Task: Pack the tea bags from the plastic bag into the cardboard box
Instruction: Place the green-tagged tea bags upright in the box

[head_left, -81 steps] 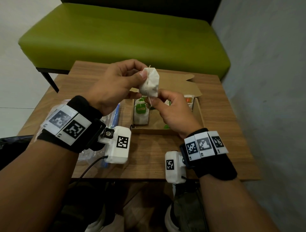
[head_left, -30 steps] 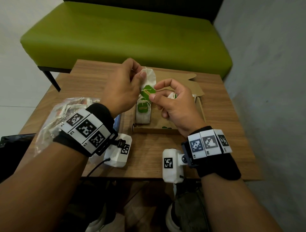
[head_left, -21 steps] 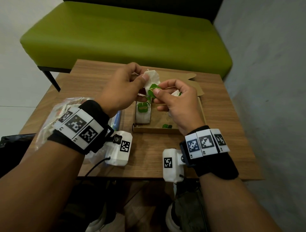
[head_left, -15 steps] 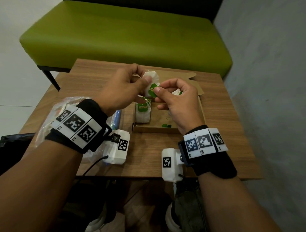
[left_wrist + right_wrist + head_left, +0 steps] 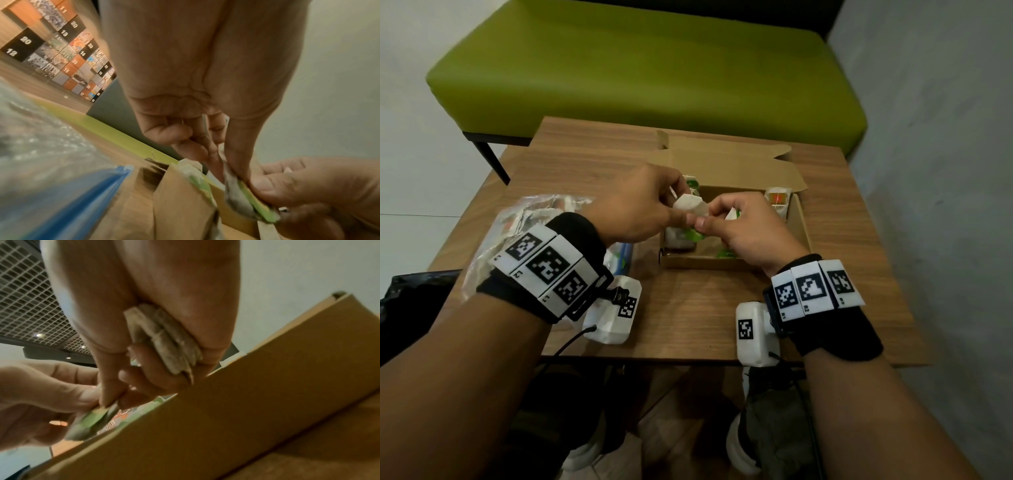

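Note:
A white tea bag (image 5: 690, 205) with a green tag (image 5: 694, 235) is held between both hands, low over the left part of the open cardboard box (image 5: 705, 262). My left hand (image 5: 676, 205) pinches the bag's paper (image 5: 236, 196). My right hand (image 5: 707, 216) pinches its green tag (image 5: 258, 205) between thumb and forefinger. In the right wrist view a second tea bag (image 5: 164, 340) is tucked in the right palm under curled fingers. Tea bags lie in the box (image 5: 677, 239), one with an orange tag (image 5: 777, 200). The plastic bag (image 5: 517, 219) lies left of the box.
The box's lid flap (image 5: 729, 164) lies open toward the green bench (image 5: 647, 68). The plastic bag's blue zip strip (image 5: 72, 203) lies close to the box's left wall (image 5: 180, 203). The wooden table (image 5: 688, 308) ends near my wrists; a grey wall stands at the right.
Both hands have come down with the tea bag from above the table to just over the box. The right hand took the green tag and brought it against the bag.

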The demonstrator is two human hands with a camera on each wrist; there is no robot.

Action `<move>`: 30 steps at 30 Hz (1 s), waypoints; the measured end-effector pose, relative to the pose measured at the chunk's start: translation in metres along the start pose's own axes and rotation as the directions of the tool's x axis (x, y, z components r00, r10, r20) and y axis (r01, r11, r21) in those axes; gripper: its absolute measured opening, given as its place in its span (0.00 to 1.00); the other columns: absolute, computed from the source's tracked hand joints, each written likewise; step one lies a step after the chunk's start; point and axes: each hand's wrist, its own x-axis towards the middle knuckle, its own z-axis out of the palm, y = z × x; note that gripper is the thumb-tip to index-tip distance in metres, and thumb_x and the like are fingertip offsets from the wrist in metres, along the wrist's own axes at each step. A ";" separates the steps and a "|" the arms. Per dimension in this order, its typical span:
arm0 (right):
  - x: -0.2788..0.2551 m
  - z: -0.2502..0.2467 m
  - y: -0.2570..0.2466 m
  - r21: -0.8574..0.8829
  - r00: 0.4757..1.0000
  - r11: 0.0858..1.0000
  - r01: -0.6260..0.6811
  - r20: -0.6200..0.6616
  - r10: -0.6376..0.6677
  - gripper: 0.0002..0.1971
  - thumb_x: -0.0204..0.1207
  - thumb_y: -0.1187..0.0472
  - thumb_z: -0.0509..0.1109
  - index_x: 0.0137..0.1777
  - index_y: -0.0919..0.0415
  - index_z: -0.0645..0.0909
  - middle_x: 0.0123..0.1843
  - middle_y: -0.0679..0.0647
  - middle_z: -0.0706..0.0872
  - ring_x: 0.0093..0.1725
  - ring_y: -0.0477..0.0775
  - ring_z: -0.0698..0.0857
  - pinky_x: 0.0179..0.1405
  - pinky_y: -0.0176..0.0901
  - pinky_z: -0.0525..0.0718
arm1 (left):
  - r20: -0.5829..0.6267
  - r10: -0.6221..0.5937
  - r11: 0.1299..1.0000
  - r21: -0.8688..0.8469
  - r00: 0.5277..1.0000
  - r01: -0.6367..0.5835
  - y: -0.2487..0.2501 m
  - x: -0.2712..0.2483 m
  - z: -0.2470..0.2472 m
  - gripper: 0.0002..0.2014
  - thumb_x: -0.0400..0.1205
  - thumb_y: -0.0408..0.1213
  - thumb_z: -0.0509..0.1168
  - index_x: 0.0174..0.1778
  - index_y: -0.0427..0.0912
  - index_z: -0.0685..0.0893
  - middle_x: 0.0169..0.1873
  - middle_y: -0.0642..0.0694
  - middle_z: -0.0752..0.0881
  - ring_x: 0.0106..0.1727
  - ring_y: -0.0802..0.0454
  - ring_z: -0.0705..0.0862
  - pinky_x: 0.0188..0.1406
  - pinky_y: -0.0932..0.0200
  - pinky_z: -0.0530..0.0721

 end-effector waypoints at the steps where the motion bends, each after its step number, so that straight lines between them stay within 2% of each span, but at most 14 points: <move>1: -0.001 0.000 -0.001 -0.056 1.000 0.998 -0.011 0.017 0.012 0.07 0.75 0.51 0.80 0.39 0.49 0.86 0.40 0.43 0.85 0.43 0.45 0.81 0.45 0.45 0.76 | 0.002 0.018 0.997 0.075 1.000 -0.018 -0.001 0.000 0.000 0.09 0.75 0.43 0.78 0.45 0.47 0.86 0.34 0.51 0.86 0.33 0.57 0.81 0.31 0.60 0.75; 3: -0.002 0.003 -0.002 -0.163 0.999 0.986 -0.037 0.021 0.041 0.08 0.75 0.50 0.80 0.39 0.51 0.87 0.45 0.47 0.87 0.51 0.49 0.83 0.46 0.45 0.75 | 0.020 0.036 0.981 0.191 0.999 -0.040 -0.002 0.000 0.001 0.07 0.76 0.45 0.76 0.41 0.46 0.86 0.35 0.50 0.85 0.35 0.56 0.80 0.30 0.60 0.71; 5: -0.003 0.006 -0.005 -0.243 0.998 0.968 -0.057 0.018 0.063 0.09 0.74 0.50 0.81 0.38 0.51 0.87 0.48 0.49 0.89 0.54 0.51 0.84 0.43 0.44 0.74 | 0.034 0.037 0.948 0.314 0.999 -0.045 -0.004 0.001 0.005 0.11 0.77 0.48 0.74 0.34 0.49 0.82 0.42 0.46 0.84 0.40 0.50 0.79 0.31 0.58 0.69; 8: -0.003 0.008 -0.008 -0.349 0.997 0.934 -0.074 0.002 0.080 0.07 0.74 0.52 0.81 0.40 0.49 0.86 0.58 0.51 0.89 0.62 0.52 0.83 0.51 0.44 0.75 | 0.008 0.034 0.897 0.441 0.999 -0.034 -0.008 0.003 0.010 0.15 0.78 0.51 0.72 0.30 0.56 0.74 0.47 0.47 0.76 0.46 0.50 0.74 0.33 0.57 0.65; 10: -0.002 0.009 -0.008 -0.394 0.996 0.916 -0.083 -0.008 0.087 0.06 0.74 0.52 0.81 0.41 0.48 0.86 0.62 0.50 0.87 0.65 0.53 0.82 0.55 0.47 0.79 | -0.011 0.028 0.879 0.477 1.000 -0.019 -0.010 0.004 0.011 0.17 0.78 0.50 0.72 0.28 0.57 0.71 0.47 0.47 0.72 0.49 0.51 0.72 0.40 0.57 0.67; 12: -0.002 0.010 -0.008 -0.422 0.995 0.902 -0.085 0.003 0.095 0.06 0.73 0.52 0.82 0.42 0.47 0.86 0.62 0.50 0.87 0.66 0.53 0.81 0.58 0.49 0.81 | -0.018 0.026 0.861 0.509 0.999 -0.013 -0.012 0.005 0.011 0.15 0.77 0.49 0.73 0.30 0.57 0.74 0.46 0.48 0.70 0.52 0.51 0.70 0.45 0.55 0.67; 14: 0.000 0.011 -0.006 -0.438 0.995 0.895 -0.085 0.013 0.101 0.07 0.73 0.51 0.81 0.41 0.47 0.86 0.62 0.49 0.88 0.66 0.53 0.81 0.60 0.51 0.82 | -0.027 0.035 0.843 0.538 0.999 -0.015 -0.013 0.007 0.013 0.08 0.76 0.50 0.74 0.38 0.55 0.82 0.46 0.49 0.70 0.54 0.50 0.71 0.46 0.55 0.68; 16: 0.000 0.011 -0.005 -0.419 0.996 0.905 -0.079 -0.004 0.085 0.08 0.76 0.47 0.79 0.40 0.47 0.85 0.59 0.49 0.89 0.63 0.52 0.83 0.59 0.52 0.83 | -0.034 0.044 0.835 0.550 0.998 -0.018 -0.013 0.008 0.016 0.07 0.76 0.50 0.75 0.42 0.54 0.84 0.46 0.49 0.70 0.56 0.48 0.73 0.46 0.55 0.69; 19: -0.002 0.006 -0.008 -0.263 0.994 0.962 -0.076 -0.092 0.053 0.17 0.83 0.38 0.65 0.47 0.50 0.85 0.47 0.49 0.89 0.49 0.49 0.86 0.49 0.49 0.84 | -0.049 0.015 0.844 0.536 0.999 0.013 -0.013 0.008 0.016 0.08 0.76 0.48 0.75 0.43 0.53 0.81 0.48 0.49 0.71 0.55 0.48 0.74 0.45 0.56 0.69; 22: -0.003 -0.003 -0.017 0.132 0.982 0.984 -0.121 -0.132 0.138 0.30 0.87 0.33 0.47 0.57 0.56 0.82 0.40 0.50 0.85 0.32 0.46 0.79 0.29 0.41 0.74 | -0.074 -0.007 0.903 0.428 0.997 0.039 -0.008 0.008 0.010 0.15 0.75 0.52 0.75 0.52 0.52 0.81 0.53 0.49 0.73 0.55 0.51 0.75 0.45 0.57 0.71; 23: -0.004 -0.006 -0.019 0.325 0.978 0.936 -0.134 -0.108 0.177 0.33 0.86 0.32 0.43 0.59 0.56 0.81 0.38 0.51 0.83 0.28 0.45 0.75 0.23 0.39 0.70 | -0.111 0.022 0.933 0.360 0.994 0.020 -0.003 0.007 0.007 0.17 0.75 0.55 0.74 0.55 0.52 0.82 0.54 0.50 0.75 0.53 0.52 0.77 0.45 0.58 0.72; 25: -0.004 -0.011 -0.021 0.623 0.979 0.768 -0.145 -0.019 0.201 0.36 0.84 0.29 0.40 0.63 0.57 0.78 0.34 0.52 0.81 0.24 0.46 0.71 0.18 0.36 0.63 | -0.194 0.117 0.977 0.200 0.974 -0.078 0.010 0.004 0.001 0.15 0.78 0.56 0.71 0.54 0.53 0.83 0.51 0.53 0.80 0.48 0.55 0.80 0.40 0.59 0.75; 27: -0.005 -0.012 -0.022 0.750 0.984 0.640 -0.165 0.077 0.163 0.40 0.82 0.25 0.39 0.68 0.58 0.75 0.33 0.53 0.81 0.24 0.47 0.71 0.18 0.35 0.63 | -0.189 0.187 0.982 0.064 0.964 -0.178 0.022 0.001 0.000 0.13 0.78 0.55 0.71 0.55 0.56 0.84 0.50 0.54 0.83 0.46 0.58 0.81 0.39 0.61 0.77; 30: -0.009 -0.011 -0.023 0.803 0.977 0.558 -0.208 0.197 0.081 0.45 0.78 0.22 0.39 0.72 0.57 0.75 0.35 0.53 0.83 0.24 0.46 0.72 0.18 0.33 0.64 | -0.073 0.275 0.960 0.075 0.959 -0.269 0.031 -0.002 0.007 0.17 0.75 0.54 0.74 0.59 0.59 0.85 0.54 0.51 0.81 0.50 0.58 0.80 0.45 0.63 0.77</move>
